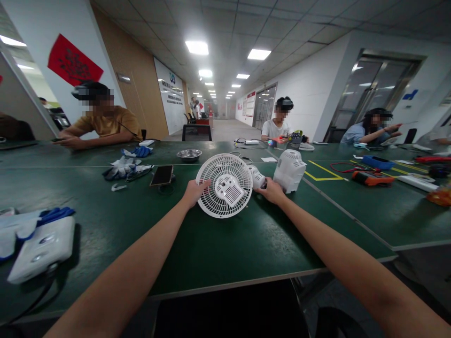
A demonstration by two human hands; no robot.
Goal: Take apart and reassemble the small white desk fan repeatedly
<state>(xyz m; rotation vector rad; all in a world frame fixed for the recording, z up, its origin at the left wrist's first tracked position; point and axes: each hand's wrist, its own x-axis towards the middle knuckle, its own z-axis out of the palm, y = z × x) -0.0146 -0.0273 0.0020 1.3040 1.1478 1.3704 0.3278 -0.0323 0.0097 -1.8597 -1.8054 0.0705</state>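
A round white fan grille [208, 201] with a slotted hub at its centre is held tilted above the green table. My left hand [196, 191] is closed on the grille's left rim, the thumb lying over its ribs. On the right, my right hand [272, 191] has its fingers wrapped round a small white vented housing [257, 177], which sits beside the grille's right edge. Whether the housing and the grille are joined cannot be made out. A larger white vented fan base [290, 172] stands upright just beyond my right hand.
On the green table [225, 253], a metal bowl [189, 155], a phone [162, 175] and gloves [124, 167] lie to the left. Nearer is a white power bank-like box [44, 249] with a cable. An orange multimeter [372, 178] and blue tray [377, 162] lie right. Several people sit around.
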